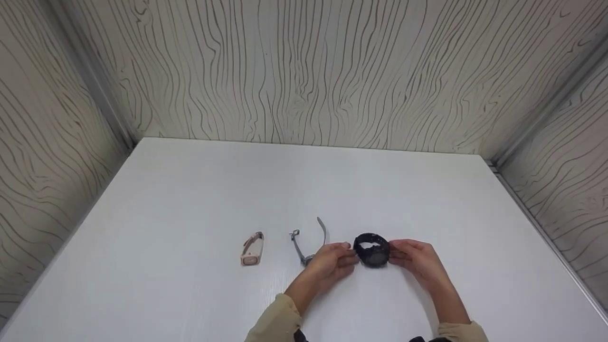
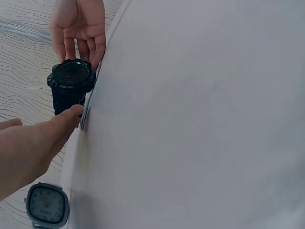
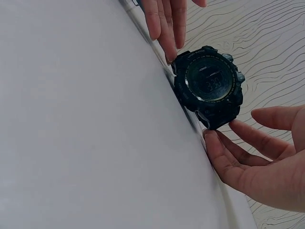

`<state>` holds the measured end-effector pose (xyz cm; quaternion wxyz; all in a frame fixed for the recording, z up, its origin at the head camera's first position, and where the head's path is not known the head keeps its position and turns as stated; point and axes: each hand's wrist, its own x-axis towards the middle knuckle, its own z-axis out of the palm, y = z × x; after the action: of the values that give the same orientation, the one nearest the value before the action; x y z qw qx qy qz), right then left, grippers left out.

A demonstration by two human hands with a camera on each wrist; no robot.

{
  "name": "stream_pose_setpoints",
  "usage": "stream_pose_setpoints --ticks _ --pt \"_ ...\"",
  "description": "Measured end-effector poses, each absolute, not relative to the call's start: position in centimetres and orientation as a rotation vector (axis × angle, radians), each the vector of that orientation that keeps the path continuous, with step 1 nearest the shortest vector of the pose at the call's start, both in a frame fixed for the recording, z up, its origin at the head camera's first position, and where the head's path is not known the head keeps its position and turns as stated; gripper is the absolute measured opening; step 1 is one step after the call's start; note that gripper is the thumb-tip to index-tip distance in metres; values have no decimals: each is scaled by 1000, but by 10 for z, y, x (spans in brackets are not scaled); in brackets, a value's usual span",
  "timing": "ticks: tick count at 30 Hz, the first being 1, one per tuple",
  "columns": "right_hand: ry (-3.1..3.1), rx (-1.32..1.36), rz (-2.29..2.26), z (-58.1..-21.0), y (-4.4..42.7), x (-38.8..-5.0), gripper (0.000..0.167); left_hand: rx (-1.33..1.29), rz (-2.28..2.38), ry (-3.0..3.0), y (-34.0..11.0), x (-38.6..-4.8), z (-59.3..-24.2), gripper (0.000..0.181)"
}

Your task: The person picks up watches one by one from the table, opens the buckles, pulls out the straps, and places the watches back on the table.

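A black digital watch [image 1: 375, 257] with its strap looped sits on the white table between both hands. My left hand [image 1: 325, 268] touches its left side with extended fingers; in the left wrist view, a fingertip of this hand [image 2: 35, 150] meets the strap of the black watch [image 2: 71, 76]. From the right, my right hand [image 1: 422, 265] touches the other side. The right wrist view shows the watch face [image 3: 208, 78] up close, fingertips of the right hand [image 3: 262, 160] at its lower edge, thumb apart, and straight fingers of the left hand [image 3: 166, 19] at its upper edge.
Left of the left hand lies a grey-strapped watch [image 1: 298, 248], partly hidden by that hand; its squarish dial [image 2: 46, 205] shows in the left wrist view. Farther left is a pink watch [image 1: 251, 251]. Wood-grain panels [image 1: 304, 71] stand around the white table [image 1: 199, 190].
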<state>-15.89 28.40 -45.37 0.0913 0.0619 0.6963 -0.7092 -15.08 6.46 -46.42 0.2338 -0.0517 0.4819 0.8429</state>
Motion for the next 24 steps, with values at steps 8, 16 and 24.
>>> stream_pose_setpoints --ticks 8,16,24 --pt "2061 158 -2126 -453 282 -158 20 -133 2291 1363 64 -150 -466 26" --pt "2050 227 -2164 -454 280 -159 16 -136 2288 1383 64 -149 -466 20" --pt "2109 282 -2182 -450 276 -159 14 -109 2265 1419 63 -146 -459 30"
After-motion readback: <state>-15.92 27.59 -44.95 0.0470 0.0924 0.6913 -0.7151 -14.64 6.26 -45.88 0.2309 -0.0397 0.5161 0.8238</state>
